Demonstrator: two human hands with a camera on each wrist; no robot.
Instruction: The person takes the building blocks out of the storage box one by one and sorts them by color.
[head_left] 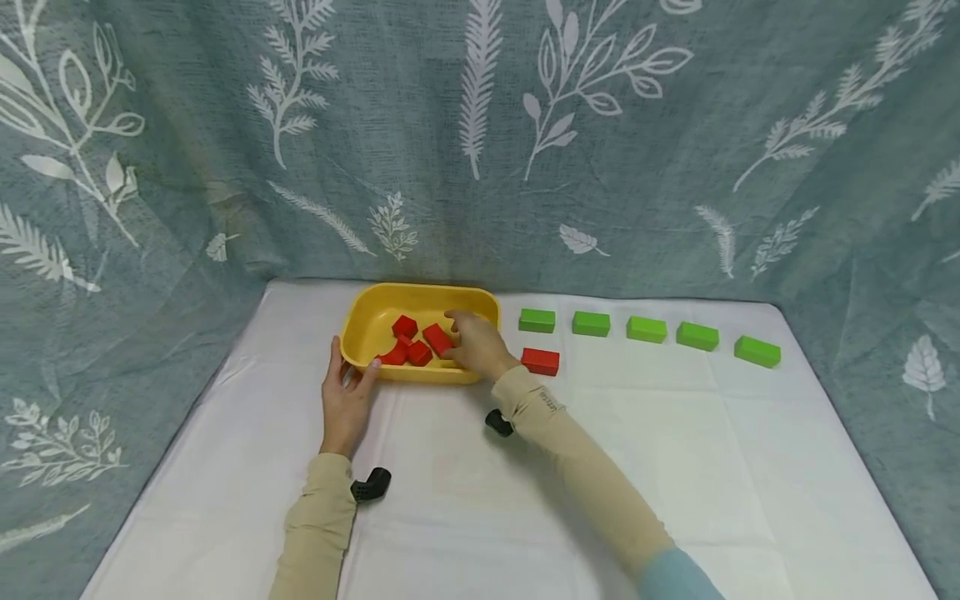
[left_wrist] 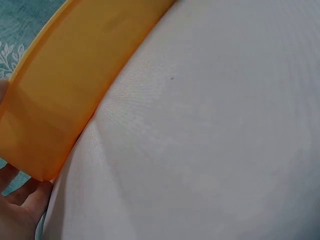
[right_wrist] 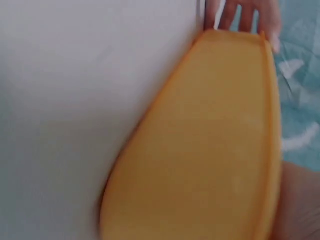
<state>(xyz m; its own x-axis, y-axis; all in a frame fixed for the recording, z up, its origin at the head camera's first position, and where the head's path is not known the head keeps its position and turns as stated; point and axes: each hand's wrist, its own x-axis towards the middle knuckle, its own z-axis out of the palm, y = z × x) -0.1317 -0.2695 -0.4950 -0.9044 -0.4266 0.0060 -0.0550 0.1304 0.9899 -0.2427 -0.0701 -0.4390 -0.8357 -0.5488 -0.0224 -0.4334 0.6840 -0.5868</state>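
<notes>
A yellow tray [head_left: 480, 377] with a raised rim stands at the back of the table. My left hand [head_left: 348, 408] grips its front left corner, thumb over the rim and fingers along the outer side. Inside lie several red blocks [head_left: 405, 326], bunched toward the middle. My right hand [head_left: 480, 343] reaches over the right part of the tray, thumb and forefinger spread apart beside a red rectangular block [head_left: 437, 340]. In the right wrist view the tray wall [right_wrist: 200, 140] hides the right fingers. The left wrist view shows the tray's outer wall [left_wrist: 75, 75] and the left fingers at its corner.
Several green rectangular blocks [head_left: 592, 324] form a row to the right of the tray. One red block [head_left: 540, 361] sits in front of the leftmost green one, near my right wrist. White cloth covers the table [head_left: 675, 467], and a patterned curtain [head_left: 450, 208] hangs behind it.
</notes>
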